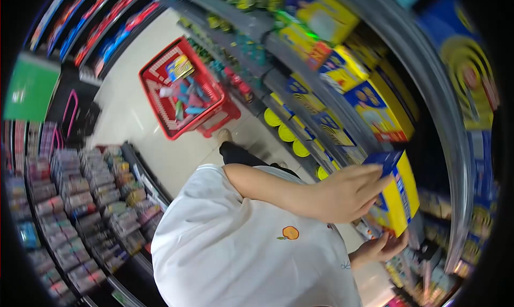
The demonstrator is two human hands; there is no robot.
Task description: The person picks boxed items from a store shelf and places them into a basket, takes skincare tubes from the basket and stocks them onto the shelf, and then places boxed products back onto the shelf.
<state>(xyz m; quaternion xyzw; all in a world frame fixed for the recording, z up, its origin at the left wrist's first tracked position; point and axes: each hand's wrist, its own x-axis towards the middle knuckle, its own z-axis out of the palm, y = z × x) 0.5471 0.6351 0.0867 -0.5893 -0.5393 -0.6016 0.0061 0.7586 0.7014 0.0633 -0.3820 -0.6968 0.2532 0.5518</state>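
Observation:
A blue and yellow cardboard box point(405, 192) is held tilted in front of the shelf. My left hand point(350, 192) lies over its near side, back of the hand toward me, with fingers bent across the blue part. At the lower edge, my right hand point(383, 247) supports the box with curled fingertips. Part of the right forearm is hidden behind my white shirt point(225, 243). Beside the box, larger yellow and blue boxes point(383, 111) stand on the shelf.
Grey shelving point(337, 106) runs along the right with several packages, some showing coil pictures. A red shopping basket point(152, 111) with goods inside stands on the tiled floor point(120, 101). Racks of small packets point(75, 184) fill the left. A curved shelf edge point(447, 109) lies close at the right.

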